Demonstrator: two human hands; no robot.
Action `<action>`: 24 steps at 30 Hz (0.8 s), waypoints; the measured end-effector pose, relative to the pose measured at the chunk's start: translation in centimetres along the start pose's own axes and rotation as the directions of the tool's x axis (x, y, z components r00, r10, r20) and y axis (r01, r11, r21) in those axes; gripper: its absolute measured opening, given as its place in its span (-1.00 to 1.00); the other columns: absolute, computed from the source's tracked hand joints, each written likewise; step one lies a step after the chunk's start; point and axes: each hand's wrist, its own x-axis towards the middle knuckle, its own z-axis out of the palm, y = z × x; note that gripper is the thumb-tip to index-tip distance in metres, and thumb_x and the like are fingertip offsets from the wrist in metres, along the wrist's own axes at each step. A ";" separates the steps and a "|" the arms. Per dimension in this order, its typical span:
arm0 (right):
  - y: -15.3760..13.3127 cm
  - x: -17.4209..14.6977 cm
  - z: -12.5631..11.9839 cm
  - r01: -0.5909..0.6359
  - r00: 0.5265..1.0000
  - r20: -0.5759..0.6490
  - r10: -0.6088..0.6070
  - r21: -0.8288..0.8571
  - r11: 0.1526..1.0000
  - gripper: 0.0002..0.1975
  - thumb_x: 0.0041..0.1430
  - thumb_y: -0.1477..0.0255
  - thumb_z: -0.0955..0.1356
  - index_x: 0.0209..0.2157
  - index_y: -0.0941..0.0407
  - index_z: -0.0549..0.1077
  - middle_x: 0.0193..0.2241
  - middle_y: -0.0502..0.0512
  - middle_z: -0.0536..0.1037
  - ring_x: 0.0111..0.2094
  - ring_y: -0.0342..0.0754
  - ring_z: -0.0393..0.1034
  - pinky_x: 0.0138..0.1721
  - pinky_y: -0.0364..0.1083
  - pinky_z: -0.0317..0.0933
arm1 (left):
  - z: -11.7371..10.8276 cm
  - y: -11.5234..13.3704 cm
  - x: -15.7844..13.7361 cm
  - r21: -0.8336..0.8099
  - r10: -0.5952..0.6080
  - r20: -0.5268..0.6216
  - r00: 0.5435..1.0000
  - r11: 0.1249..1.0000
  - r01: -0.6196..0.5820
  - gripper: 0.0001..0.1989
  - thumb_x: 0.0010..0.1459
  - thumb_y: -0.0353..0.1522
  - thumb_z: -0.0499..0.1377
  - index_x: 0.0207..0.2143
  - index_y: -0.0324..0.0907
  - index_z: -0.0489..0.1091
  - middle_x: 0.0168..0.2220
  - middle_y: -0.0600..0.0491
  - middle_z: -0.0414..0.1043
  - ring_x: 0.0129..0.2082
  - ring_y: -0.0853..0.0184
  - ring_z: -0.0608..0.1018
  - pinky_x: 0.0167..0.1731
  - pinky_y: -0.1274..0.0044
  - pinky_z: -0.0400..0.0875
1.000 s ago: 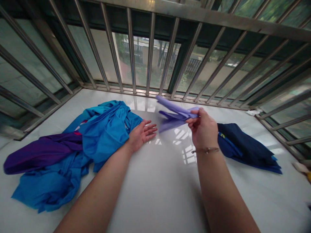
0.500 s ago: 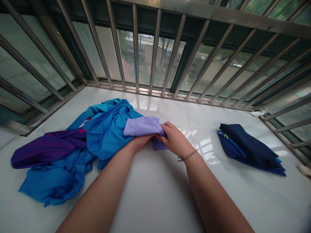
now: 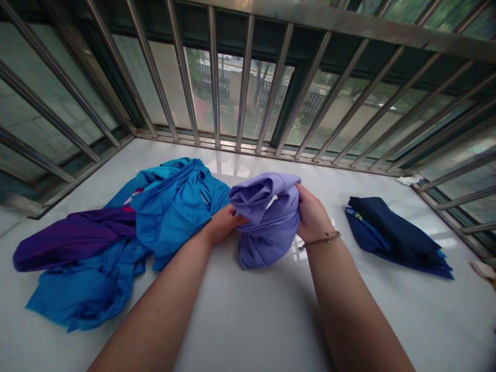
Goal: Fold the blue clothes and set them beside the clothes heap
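Observation:
Between my hands hangs a lavender garment (image 3: 269, 227), partly rolled at the top and drooping below; its exact kind cannot be made out. My left hand (image 3: 225, 222) pinches its left edge. With fingers curled behind the cloth, my right hand (image 3: 313, 213) grips the right side. Just left of my left hand lies a crumpled blue garment (image 3: 174, 201), with a purple cloth (image 3: 81, 232) across part of the heap. To the right, a folded dark navy garment (image 3: 395, 237) rests on the white floor.
Glossy white tiles (image 3: 232, 320) make up the floor. Metal railing bars (image 3: 244, 88) run along the back and both sides, with glass behind them. A small white scrap (image 3: 411, 180) lies by the right corner.
The lavender garment went from a compact, flat bundle to a looser, taller, partly unrolled shape. My right hand moved right and now grips its right side.

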 end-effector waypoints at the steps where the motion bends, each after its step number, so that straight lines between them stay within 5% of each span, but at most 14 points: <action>1: 0.0 0.9 -0.6 0.013 0.996 -0.084 -0.009 0.042 0.999 -0.83 0.23 0.26 0.46 -0.28 0.07 0.53 -0.45 -0.02 0.64 -0.37 -0.01 0.60 -0.20 -0.03 0.58 | 0.2 0.3 -0.2 0.036 -0.008 0.072 0.997 0.999 0.006 -0.63 -0.12 -0.21 0.62 -0.34 -0.17 0.61 -0.32 0.00 0.60 -0.21 0.14 0.63 -0.13 0.37 0.56; 3: 0.0 2.4 -2.1 0.048 0.976 -0.218 -0.024 0.102 0.994 -0.88 0.27 0.33 0.41 -0.31 0.07 0.49 -0.50 -0.06 0.60 -0.42 -0.06 0.57 -0.20 -0.06 0.58 | 0.6 1.0 -0.5 0.074 0.008 0.174 0.985 0.997 -0.021 -0.54 -0.06 -0.04 0.59 -0.39 -0.20 0.57 -0.38 0.05 0.52 -0.37 0.31 0.54 -0.28 0.50 0.48; 6: -0.1 3.6 -3.7 0.093 0.973 -0.221 -0.070 0.096 0.991 -0.85 0.32 0.28 0.39 -0.28 0.07 0.49 -0.41 -0.01 0.64 -0.33 -0.05 0.62 -0.11 -0.02 0.59 | 1.2 1.8 -0.7 -0.047 0.081 0.163 0.983 0.996 -0.074 -0.48 0.00 0.02 0.55 -0.43 -0.20 0.49 -0.29 0.03 0.53 -0.34 0.36 0.53 -0.31 0.55 0.45; 10: -0.4 3.4 -4.0 0.162 0.978 -0.136 -0.156 0.038 0.986 -0.78 0.22 0.25 0.50 -0.21 0.07 0.52 -0.30 0.06 0.68 -0.18 0.03 0.65 -0.03 0.06 0.61 | 1.0 2.0 0.3 -0.266 0.085 -0.105 0.991 0.958 -0.110 -0.48 0.16 0.03 0.46 -0.42 -0.14 0.33 -0.42 0.13 0.45 -0.44 0.40 0.51 -0.43 0.58 0.44; 13: -0.6 2.8 -3.2 0.173 0.975 -0.151 -0.162 0.063 0.983 -0.77 0.16 0.28 0.53 -0.21 0.05 0.52 -0.29 0.06 0.69 -0.15 0.05 0.66 -0.02 0.06 0.62 | 0.2 1.8 1.6 -0.305 0.130 -0.302 0.945 0.926 -0.224 -0.48 0.29 0.00 0.37 -0.44 -0.11 0.22 -0.59 0.26 0.16 -0.63 0.49 0.29 -0.60 0.63 0.25; 16: -1.0 2.2 -2.5 0.209 0.965 -0.176 -0.195 0.064 0.976 -0.73 0.11 0.27 0.57 -0.21 0.04 0.53 -0.29 0.04 0.69 -0.14 0.06 0.67 -0.03 0.04 0.62 | -0.4 1.9 2.2 -0.282 0.181 -0.373 0.910 0.912 -0.297 -0.47 0.32 0.01 0.33 -0.44 -0.09 0.18 -0.63 0.29 0.06 -0.67 0.50 0.22 -0.62 0.62 0.18; 18: -1.3 1.4 -2.0 0.239 0.961 -0.157 -0.226 0.070 0.968 -0.68 0.11 0.21 0.58 -0.16 0.05 0.56 -0.27 0.04 0.70 -0.11 0.07 0.67 -0.03 0.03 0.62 | -0.5 1.9 1.8 -0.247 0.179 -0.322 0.930 0.932 -0.265 -0.51 0.29 0.07 0.34 -0.36 -0.10 0.30 -0.62 0.28 0.15 -0.67 0.49 0.26 -0.62 0.62 0.17; 21: -1.9 -0.5 -1.1 0.191 0.981 0.025 -0.193 0.052 0.980 -0.56 0.13 0.12 0.57 -0.04 0.07 0.60 -0.18 0.10 0.72 -0.05 0.12 0.66 -0.02 0.05 0.61 | 0.0 1.6 0.5 -0.123 0.057 -0.015 0.998 0.991 -0.059 -0.37 0.14 0.18 0.39 -0.09 -0.16 0.50 -0.51 0.15 0.44 -0.60 0.43 0.43 -0.58 0.60 0.26; 24: -2.0 -2.5 -0.3 0.049 0.970 0.238 -0.040 -0.030 0.998 -0.49 0.09 0.08 0.60 -0.03 0.08 0.62 -0.17 0.14 0.74 -0.08 0.16 0.67 -0.08 0.06 0.60 | 0.6 0.8 -0.5 0.026 -0.104 0.299 0.948 0.995 0.101 -0.20 -0.08 0.18 0.51 0.02 -0.20 0.58 -0.32 -0.05 0.64 -0.40 0.25 0.64 -0.38 0.51 0.49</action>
